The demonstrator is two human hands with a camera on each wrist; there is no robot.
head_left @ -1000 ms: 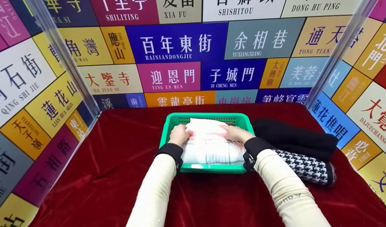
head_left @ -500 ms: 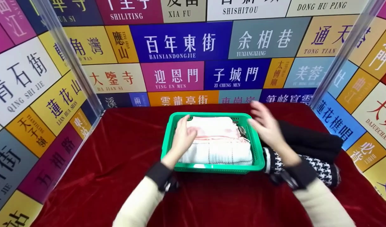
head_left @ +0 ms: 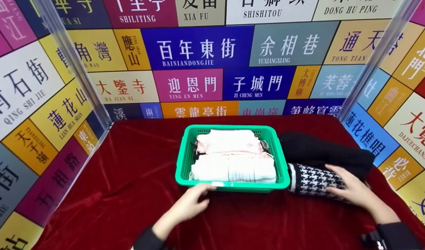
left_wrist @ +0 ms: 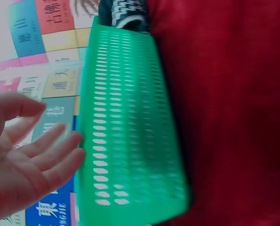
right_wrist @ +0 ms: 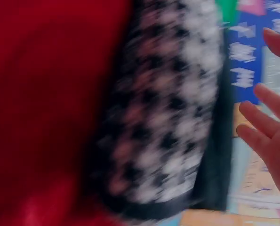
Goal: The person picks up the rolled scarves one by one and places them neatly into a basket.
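My left hand [head_left: 193, 203] is at the front edge of a green plastic basket [head_left: 282, 173], fingers loosely spread and holding nothing; whether it touches the rim I cannot tell. Two folded cloths lie in the basket: a pale pink one [head_left: 229, 140] at the back and a white one with thin dark lines [head_left: 233, 168] in front. Over the rolled black-and-white houndstooth cloth [head_left: 311, 178], right of the basket, hovers my right hand [head_left: 353, 189]. In the right wrist view its fingers [right_wrist: 260, 117] are spread apart from that blurred houndstooth cloth [right_wrist: 163, 103].
Behind the houndstooth roll lies a folded black cloth [head_left: 330, 149]. Dark red velvet [head_left: 129, 194] covers the table. Walls with coloured sign panels [head_left: 198, 45] stand at the back and both sides, with clear corner posts [head_left: 366, 69].
Both hands have let go of the pink cloth and left the basket. My left hand has drawn back to its front edge; my right has moved right, over the houndstooth cloth.
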